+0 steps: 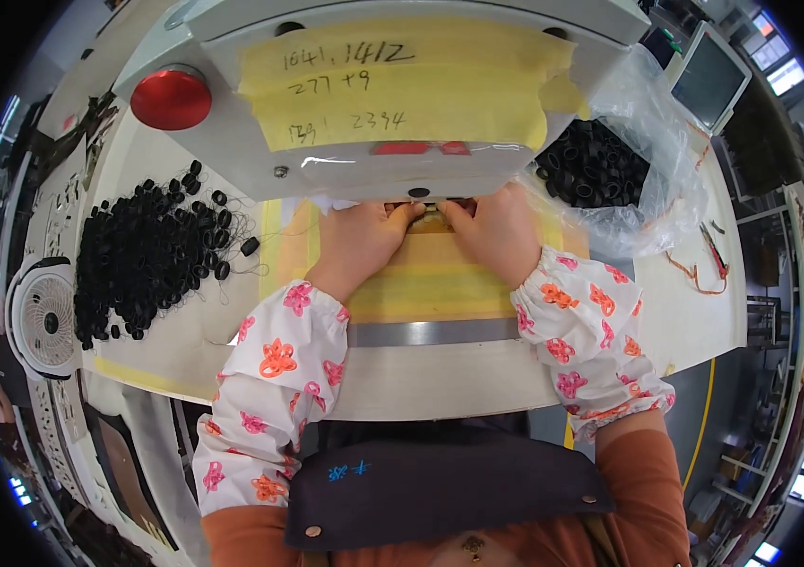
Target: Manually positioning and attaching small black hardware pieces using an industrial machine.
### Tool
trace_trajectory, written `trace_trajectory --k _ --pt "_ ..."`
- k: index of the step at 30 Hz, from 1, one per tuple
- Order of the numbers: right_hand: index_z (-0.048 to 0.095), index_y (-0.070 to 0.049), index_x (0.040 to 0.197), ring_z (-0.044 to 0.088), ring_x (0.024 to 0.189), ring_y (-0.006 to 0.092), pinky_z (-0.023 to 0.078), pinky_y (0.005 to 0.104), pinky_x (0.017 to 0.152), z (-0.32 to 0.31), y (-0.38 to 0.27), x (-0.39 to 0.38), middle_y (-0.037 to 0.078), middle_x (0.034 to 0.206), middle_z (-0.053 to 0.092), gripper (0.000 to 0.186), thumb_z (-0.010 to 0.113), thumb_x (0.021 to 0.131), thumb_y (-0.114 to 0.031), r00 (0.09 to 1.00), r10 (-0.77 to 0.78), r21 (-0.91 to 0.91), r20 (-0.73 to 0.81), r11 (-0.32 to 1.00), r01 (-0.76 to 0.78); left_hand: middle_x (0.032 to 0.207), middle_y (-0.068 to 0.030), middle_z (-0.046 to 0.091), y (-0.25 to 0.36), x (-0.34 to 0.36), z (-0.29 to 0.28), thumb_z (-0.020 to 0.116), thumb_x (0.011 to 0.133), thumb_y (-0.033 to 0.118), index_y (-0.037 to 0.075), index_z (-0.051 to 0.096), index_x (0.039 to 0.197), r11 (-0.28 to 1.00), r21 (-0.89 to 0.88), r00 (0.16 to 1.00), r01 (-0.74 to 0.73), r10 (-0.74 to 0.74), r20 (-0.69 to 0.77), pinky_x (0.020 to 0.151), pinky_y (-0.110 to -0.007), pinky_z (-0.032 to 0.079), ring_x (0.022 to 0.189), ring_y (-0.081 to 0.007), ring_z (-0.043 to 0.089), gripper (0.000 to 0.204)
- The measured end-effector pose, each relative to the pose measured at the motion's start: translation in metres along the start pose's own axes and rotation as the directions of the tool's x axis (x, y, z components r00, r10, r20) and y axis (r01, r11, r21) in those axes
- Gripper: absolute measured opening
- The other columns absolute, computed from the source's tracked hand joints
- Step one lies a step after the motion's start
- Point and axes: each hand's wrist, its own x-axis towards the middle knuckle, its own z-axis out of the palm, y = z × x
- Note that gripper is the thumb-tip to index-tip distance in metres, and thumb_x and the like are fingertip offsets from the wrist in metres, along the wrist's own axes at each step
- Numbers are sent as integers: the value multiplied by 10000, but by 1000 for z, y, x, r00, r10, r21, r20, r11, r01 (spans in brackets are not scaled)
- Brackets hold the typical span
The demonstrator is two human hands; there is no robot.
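Observation:
Both of my hands reach beneath the overhanging head of a grey-white machine (222, 142), which looks like an industrial sewing machine. My left hand (364, 238) and my right hand (496, 234) face each other with thumbs close together. Their fingers are closed around a small thing between the thumb tips, too small and too shadowed to name. The other fingertips are partly hidden below the machine head. A work surface covered in yellow tape (440, 283) lies under my hands. Printed white sleeve covers (279, 354) are on both forearms.
Small black loops with loose threads form a pile (151, 250) at left. More black loops (596, 163) sit in a clear plastic bag (666, 189) at right. A red button (171, 97) juts from the machine. Tweezers (712, 250) lie far right; a white fan (47, 317) stands left.

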Motion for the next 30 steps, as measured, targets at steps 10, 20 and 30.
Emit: trace_trajectory --k 10,20,30 --pt "541 23 728 579 566 263 451 327 522 -2 0 1 142 625 583 109 625 681 -28 991 119 68 63 990 -123 704 -42 633 1 1 3 594 744 309 149 675 809 1000 5 999 -9 9 -41 592 -331 439 654 -208 588 191" --pt "584 3 759 571 544 292 452 358 521 7 -2 8 147 633 586 144 636 685 -108 998 15 -64 56 998 -11 698 -70 628 -11 0 -2 577 736 309 145 668 808 997 -70 996 -22 15 -91 583 -345 457 625 -225 596 201" --pt "575 40 717 557 542 175 442 282 524 -1 21 -9 102 628 584 137 628 726 -87 999 38 -34 33 999 -36 683 -106 586 10 -19 2 547 725 239 116 585 835 998 -23 988 -62 58 -142 562 -411 430 645 -306 571 169"
